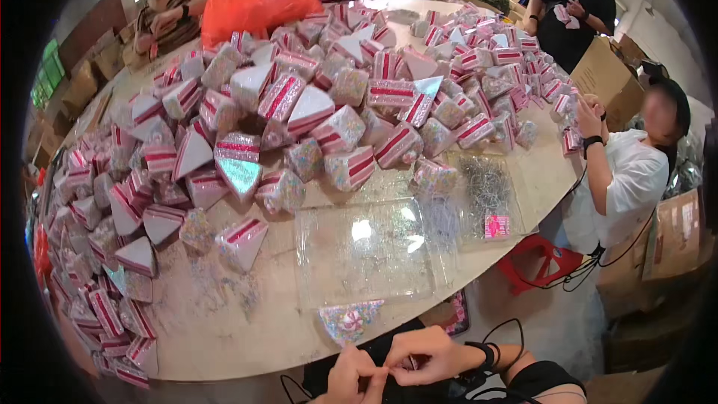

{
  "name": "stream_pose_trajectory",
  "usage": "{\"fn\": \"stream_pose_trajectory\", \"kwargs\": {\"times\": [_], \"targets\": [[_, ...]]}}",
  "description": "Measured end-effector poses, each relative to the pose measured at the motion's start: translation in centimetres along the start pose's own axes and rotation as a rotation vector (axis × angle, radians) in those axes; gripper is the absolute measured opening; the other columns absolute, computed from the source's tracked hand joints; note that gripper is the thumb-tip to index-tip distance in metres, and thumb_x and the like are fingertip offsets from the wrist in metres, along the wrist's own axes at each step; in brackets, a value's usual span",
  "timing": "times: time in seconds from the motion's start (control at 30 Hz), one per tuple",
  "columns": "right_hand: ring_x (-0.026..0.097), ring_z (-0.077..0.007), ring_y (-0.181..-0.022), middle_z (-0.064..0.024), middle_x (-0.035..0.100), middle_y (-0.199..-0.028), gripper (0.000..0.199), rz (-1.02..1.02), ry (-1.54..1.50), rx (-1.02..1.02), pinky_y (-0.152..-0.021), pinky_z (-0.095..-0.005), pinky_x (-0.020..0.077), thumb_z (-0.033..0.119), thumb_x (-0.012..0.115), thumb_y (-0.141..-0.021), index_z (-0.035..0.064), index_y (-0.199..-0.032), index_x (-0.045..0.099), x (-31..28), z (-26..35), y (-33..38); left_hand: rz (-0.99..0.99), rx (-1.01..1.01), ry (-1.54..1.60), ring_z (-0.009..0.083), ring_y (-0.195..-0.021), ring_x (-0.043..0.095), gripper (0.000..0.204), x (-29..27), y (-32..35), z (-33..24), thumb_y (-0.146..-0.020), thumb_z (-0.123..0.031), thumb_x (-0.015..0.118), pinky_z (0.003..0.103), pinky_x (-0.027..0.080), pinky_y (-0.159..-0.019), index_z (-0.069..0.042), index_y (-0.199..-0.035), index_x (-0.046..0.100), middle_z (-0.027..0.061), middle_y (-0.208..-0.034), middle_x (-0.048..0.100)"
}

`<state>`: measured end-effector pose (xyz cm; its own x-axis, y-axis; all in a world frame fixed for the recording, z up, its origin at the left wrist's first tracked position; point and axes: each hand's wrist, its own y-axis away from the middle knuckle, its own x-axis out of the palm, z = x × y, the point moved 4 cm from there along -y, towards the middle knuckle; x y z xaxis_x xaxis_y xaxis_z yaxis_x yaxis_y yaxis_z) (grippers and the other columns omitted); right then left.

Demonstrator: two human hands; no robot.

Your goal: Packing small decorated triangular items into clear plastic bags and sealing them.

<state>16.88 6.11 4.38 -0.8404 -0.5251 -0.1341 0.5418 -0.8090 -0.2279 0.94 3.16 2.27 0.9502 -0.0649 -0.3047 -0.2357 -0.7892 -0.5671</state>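
Observation:
My left hand (353, 375) and my right hand (428, 357) meet at the table's near edge, fingertips pinched together. Whatever small thing sits between them is too small to make out. Just beyond my fingers, at the table edge, is a fake cake slice (350, 322) with pastel sprinkles and a pink-and-white swirl. A clear plastic tray (366, 284) lies flat behind it. To the left, a single cake slice (243, 243) with pink layers rests apart from the heap.
A big heap of glittery cake slices (284, 97) covers the table's far and left parts. Beyond the clear tray are a container of thin silvery loops (486, 183) and a pink card (496, 226). An orange bag (258, 0), a red stool (538, 262) and several people surround the table.

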Motion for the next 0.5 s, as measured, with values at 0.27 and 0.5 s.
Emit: {"fn": "stream_pose_trajectory", "kwargs": {"times": [0.27,0.5], "targets": [[0.058,-0.0183,-0.051,-0.0042,0.058,-0.055,0.006,-0.321,0.294,-0.177,-0.049,-0.027,0.0457,0.003,0.071,-0.07,0.0018,-0.073,0.066,-3.8,1.3,-0.8,-0.039,-0.021,-0.538,0.036,-0.11,0.056,0.077,-2.1,-3.0,1.5,-0.058,-0.054,0.085,0.045,0.041,-0.093,-0.008,-0.114,0.059,0.0171,-0.119,0.059],[0.043,-0.0143,-0.05,-0.0061,0.052,-0.068,0.028,0.169,0.242,-0.012,-0.046,-0.0285,0.0334,-0.005,0.064,-0.076,-0.0023,-0.103,0.058,-3.6,1.3,-4.8,-0.156,-0.133,-0.682,0.0287,-0.1,0.061,0.054,-0.4,-2.2,3.9,-0.064,-0.046,0.077,0.042,0.042,-0.09,-0.011,-0.104,0.063,0.0087,-0.109,0.063]]}}
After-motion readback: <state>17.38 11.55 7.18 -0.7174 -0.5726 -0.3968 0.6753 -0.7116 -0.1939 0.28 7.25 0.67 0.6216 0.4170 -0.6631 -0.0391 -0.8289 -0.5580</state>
